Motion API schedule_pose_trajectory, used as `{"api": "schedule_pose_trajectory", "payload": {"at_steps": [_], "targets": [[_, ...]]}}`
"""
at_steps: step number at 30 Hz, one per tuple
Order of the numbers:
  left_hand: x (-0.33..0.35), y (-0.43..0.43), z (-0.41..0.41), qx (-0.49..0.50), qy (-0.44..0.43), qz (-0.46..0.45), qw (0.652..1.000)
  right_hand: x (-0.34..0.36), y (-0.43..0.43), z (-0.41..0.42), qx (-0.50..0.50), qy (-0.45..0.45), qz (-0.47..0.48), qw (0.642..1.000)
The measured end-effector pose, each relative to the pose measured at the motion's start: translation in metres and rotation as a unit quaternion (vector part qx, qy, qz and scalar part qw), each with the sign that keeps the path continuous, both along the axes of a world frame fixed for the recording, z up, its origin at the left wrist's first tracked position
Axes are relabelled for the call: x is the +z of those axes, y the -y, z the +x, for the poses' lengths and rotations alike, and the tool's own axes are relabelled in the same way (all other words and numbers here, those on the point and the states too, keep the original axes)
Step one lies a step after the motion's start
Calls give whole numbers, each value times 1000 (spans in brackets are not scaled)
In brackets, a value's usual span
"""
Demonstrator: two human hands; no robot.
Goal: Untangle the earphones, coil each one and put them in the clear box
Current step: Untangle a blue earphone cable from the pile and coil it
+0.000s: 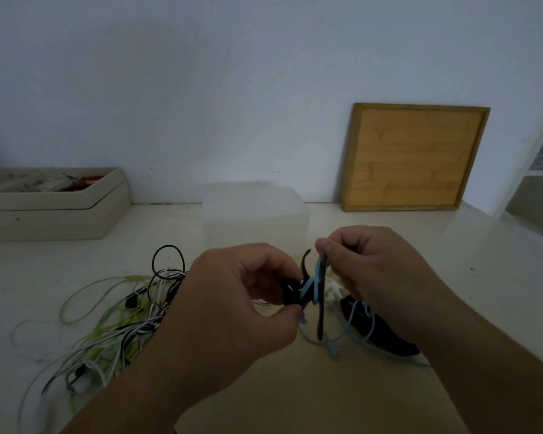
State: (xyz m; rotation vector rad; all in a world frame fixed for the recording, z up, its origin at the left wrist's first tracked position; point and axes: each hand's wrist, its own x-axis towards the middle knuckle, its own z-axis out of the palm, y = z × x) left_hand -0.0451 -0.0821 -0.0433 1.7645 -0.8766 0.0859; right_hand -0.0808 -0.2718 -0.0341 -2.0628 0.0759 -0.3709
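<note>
While my left grip [232,308] pinches the black earphone knot [290,292] and my right grip [380,270] pinches the light-blue flat cable [318,270] before the clear plastic box [254,214], I should ease loops apart, never yank.

No writing, label, brand, number or sign legible anywhere: none on the clear box [254,214], the wooden board [411,158] or the beige tray [44,203].
</note>
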Motion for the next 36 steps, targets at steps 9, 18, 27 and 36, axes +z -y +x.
{"api": "schedule_pose_trajectory", "payload": {"at_steps": [9, 18, 27, 36], "targets": [[2, 0, 8, 135, -64, -124, 981, -8, -16, -2, 171, -147, 18, 974], [-8, -2, 11, 220, 49, -21, 974, 2, -18, -9, 207, -68, -92, 972], [-6, -1, 5, 108, 148, 75, 980, 12, 2, -11, 53, 81, -37, 995], [-1, 1, 0, 20, 37, -12, 999, 9, 0, -6, -9, 44, -13, 999]]}}
